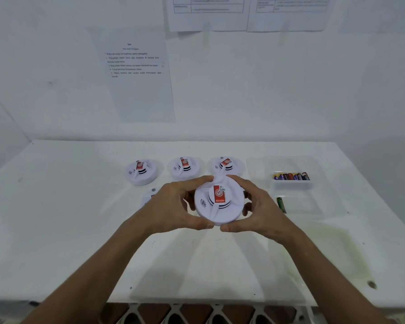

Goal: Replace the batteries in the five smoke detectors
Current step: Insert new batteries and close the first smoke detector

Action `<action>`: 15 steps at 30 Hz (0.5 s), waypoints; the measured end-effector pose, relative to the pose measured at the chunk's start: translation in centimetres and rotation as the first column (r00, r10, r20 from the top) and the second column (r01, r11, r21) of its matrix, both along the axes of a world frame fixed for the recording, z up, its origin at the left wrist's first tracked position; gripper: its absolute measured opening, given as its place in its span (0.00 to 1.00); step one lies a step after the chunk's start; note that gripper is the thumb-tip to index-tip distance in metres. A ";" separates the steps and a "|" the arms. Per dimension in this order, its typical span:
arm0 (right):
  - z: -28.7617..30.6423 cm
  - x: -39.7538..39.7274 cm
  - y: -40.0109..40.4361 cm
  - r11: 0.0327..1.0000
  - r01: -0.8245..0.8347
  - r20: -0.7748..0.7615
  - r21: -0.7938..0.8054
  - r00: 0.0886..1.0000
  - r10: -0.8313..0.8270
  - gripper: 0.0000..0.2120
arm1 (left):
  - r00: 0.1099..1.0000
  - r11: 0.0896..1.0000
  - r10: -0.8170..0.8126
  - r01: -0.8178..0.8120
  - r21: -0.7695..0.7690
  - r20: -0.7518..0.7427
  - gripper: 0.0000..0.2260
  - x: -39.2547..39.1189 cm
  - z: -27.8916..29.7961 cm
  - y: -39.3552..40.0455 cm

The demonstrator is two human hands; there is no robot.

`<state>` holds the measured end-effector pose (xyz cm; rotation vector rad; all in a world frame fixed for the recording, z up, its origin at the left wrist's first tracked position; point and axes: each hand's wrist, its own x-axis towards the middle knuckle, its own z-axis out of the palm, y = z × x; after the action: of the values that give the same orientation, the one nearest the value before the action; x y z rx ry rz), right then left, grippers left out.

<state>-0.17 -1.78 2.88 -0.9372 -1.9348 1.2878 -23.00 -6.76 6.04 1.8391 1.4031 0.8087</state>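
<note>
White walls behind, with printed sheets (136, 76) taped up, more sheets (208, 12) at the far top edge. White table (80, 230) below, stained yellowish at the near right.

Held above the table's middle: one smoke detector (219, 203), white and round, red label facing up. Gripped at its left rim by the left hand (173, 206), thumb on the near edge and fingers curled over the far edge. Gripped the same way at its right rim by the right hand (260, 206).

Lined up along the far side: three more detectors, left (141, 171), middle (184, 167) and right (225, 166), all label up. Partly hidden behind the left hand: a fifth detector (150, 195).

On the right, a clear tray (290, 184) holding a row of batteries (291, 176). Nearer, a second clear tray (309, 206) with one green battery (281, 204) at its left edge.
</note>
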 end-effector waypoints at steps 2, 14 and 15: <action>0.0 -0.3 -0.4 1.000 0.012 0.000 0.006 1.000 -0.012 0.46 | 1.000 1.000 0.008 -0.007 -0.001 0.027 0.42 -0.2 -0.2 -0.3; 0.8 -1.0 -1.4 0.999 -0.047 -0.001 -0.011 0.999 0.047 0.45 | 0.994 1.000 0.000 0.001 -0.013 0.112 0.37 -0.8 -0.7 -1.3; 0.9 -0.8 -1.4 0.998 -0.055 -0.007 -0.019 0.998 0.055 0.45 | 0.993 1.000 -0.002 0.003 -0.011 0.118 0.38 -0.7 -0.7 -1.4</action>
<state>-1.01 -3.14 3.73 -0.8936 -1.9589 1.3411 -23.71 -8.12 5.31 1.7544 1.3275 0.8918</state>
